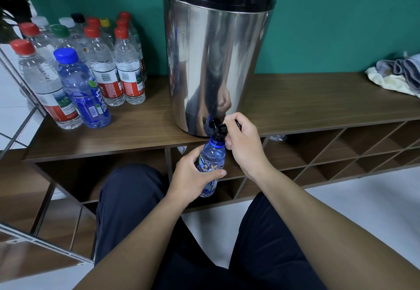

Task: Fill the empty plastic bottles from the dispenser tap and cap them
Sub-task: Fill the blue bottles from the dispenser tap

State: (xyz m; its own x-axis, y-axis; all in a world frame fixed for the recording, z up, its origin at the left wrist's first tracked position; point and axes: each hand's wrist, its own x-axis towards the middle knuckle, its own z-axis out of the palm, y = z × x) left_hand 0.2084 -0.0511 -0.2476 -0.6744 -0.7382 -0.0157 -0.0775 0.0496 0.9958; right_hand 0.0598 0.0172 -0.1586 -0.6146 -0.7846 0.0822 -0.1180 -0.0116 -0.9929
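With the left hand wrapped round the bottle under the tap and the right hand's fingers curled on its lever, any tilt would likely spill water.

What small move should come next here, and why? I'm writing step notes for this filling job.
Probably hold steady and keep filling. The left hand grips the uncapped blue-tinted plastic bottle with its mouth under the black dispenser tap, whose lever the right hand grips. The fill level cannot be read here.
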